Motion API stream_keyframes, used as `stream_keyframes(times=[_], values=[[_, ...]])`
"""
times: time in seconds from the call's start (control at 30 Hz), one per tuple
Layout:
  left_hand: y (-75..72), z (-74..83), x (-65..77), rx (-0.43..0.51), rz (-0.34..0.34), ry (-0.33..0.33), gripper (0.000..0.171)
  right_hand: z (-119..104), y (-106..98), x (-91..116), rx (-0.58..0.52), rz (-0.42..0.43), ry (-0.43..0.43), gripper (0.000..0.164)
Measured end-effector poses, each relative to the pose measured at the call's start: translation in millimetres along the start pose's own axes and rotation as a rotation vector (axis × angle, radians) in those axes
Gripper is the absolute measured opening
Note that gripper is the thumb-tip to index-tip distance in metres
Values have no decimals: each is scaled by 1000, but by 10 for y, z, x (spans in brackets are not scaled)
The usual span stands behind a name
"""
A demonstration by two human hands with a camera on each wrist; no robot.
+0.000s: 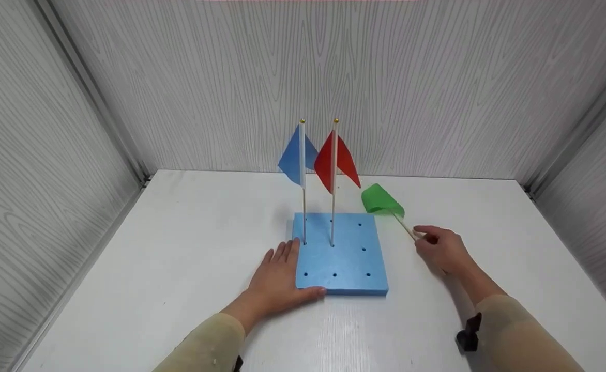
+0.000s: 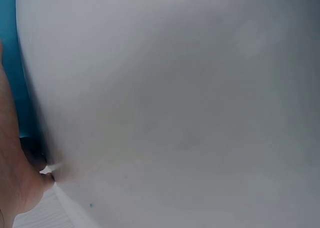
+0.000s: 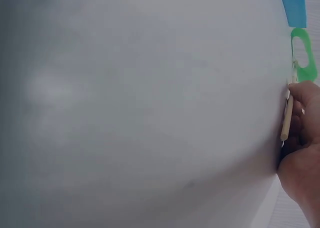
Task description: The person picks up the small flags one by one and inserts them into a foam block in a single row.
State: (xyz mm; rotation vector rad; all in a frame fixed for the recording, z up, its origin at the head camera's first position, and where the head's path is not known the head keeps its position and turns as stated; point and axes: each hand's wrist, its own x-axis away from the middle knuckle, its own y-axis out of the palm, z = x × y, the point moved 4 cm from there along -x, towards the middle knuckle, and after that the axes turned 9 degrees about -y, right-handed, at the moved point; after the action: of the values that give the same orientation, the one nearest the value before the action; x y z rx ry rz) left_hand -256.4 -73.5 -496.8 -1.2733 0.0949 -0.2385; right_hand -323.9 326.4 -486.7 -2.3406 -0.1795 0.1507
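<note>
A light blue board (image 1: pixel 347 263) with several small holes lies flat on the white table. My left hand (image 1: pixel 277 281) rests against its left side, fingers straight along the edge and thumb at the near edge. Two flags stand upright in the board's holes: a blue flag (image 1: pixel 293 159) on the left and a red flag (image 1: pixel 326 164) beside it, each on a thin stick with a gold tip. Right of the board, my right hand (image 1: pixel 445 250) pinches the wooden stick (image 3: pixel 288 118) of a green flag (image 1: pixel 380 199). The green cloth lies curled near the board's far right corner.
The white table (image 1: pixel 205 232) is enclosed by a wood-patterned back wall (image 1: pixel 230 88) and side walls. A black strap piece (image 1: pixel 468 336) sits at the right wrist. In the right wrist view, the blue flag or board part (image 3: pixel 294 7) shows beyond the green flag.
</note>
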Motion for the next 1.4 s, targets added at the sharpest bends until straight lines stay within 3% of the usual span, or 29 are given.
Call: stream_keyframes(times=[0.27,0.6,0.93,1.4], values=[[-5,6,-4,1,2,5,135,-12,-34,-31,-34,12,44,40],[-9,-19,-18,1,-4,-4,135,-60,-64,-41,-198,38,91,38],[-3,-39,-45,12,15,-4,136,-368,-97,-80,-279,63,-48,39],[-19,-18,-44,17,10,1,134,-913,-2,-208,-346,94,-167,23]])
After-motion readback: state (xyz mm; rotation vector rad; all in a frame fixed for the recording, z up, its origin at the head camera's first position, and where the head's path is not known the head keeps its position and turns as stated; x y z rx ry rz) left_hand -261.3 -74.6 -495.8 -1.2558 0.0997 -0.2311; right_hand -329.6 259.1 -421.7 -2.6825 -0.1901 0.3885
